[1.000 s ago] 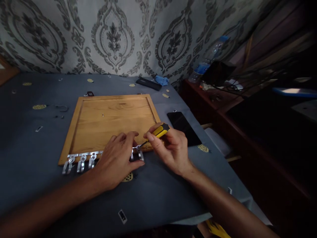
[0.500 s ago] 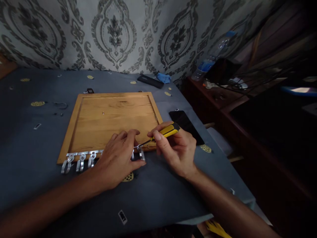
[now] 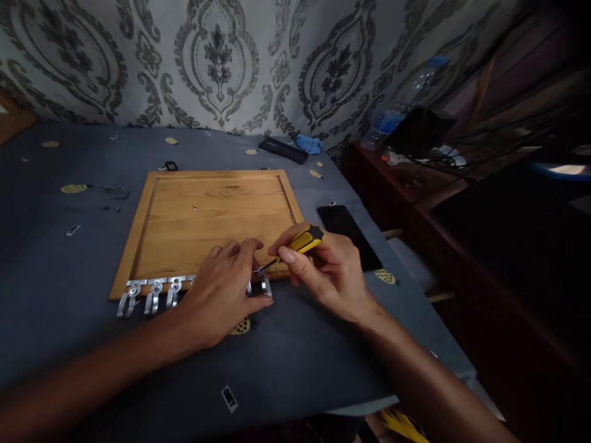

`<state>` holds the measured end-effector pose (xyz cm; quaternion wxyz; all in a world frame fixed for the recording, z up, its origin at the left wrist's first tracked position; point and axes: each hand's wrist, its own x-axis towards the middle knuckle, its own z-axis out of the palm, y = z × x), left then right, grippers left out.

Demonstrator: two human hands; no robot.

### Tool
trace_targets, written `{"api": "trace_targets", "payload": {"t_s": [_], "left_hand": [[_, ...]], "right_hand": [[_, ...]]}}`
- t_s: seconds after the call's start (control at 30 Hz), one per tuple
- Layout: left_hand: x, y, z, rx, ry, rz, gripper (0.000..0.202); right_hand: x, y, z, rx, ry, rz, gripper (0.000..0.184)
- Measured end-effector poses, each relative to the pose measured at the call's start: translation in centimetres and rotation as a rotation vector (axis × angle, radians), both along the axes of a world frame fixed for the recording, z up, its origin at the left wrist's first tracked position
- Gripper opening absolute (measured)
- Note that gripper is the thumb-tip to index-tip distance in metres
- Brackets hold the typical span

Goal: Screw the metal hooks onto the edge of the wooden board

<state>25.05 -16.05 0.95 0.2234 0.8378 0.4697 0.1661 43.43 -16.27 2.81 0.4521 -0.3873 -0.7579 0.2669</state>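
A wooden panel (image 3: pixel 207 221) lies flat on the grey cloth. Along its near edge runs a metal hook rail (image 3: pixel 152 294) with several silver hooks. My left hand (image 3: pixel 221 295) rests on the rail's right part, fingers curled down and pressing on it. My right hand (image 3: pixel 323 271) grips a yellow-and-black screwdriver (image 3: pixel 300 241). Its thin tip points down-left to the rail's right end, beside my left fingertips. What lies under my left palm is hidden.
A black phone (image 3: pixel 347 227) lies right of the panel, near the table's right edge. A dark flat case (image 3: pixel 282 149) and blue cloth (image 3: pixel 308 144) sit at the back by the patterned wall. A dark wooden side table (image 3: pixel 415 178) with a plastic bottle (image 3: pixel 401 104) stands to the right.
The screwdriver handle swung slightly right and then back as my right hand turned it. My left hand stayed on the rail. The view shifted a little.
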Motion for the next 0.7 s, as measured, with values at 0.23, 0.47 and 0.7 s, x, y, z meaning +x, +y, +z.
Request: {"api": "trace_targets", "payload": {"t_s": [0.23, 0.47, 0.7], "left_hand": [[0.04, 0.04, 0.03, -0.004, 0.013, -0.001, 0.058], [0.09, -0.02, 0.18, -0.004, 0.013, -0.002, 0.055], [0.15, 0.01, 0.21, -0.005, 0.007, 0.003, 0.055]], "right_hand": [[0.36, 0.4, 0.75, -0.074, -0.005, 0.098, 0.018], [0.5, 0.56, 0.77, -0.089, -0.001, 0.125, 0.019], [0.58, 0.51, 0.25, -0.06, -0.002, 0.115, 0.014]]}}
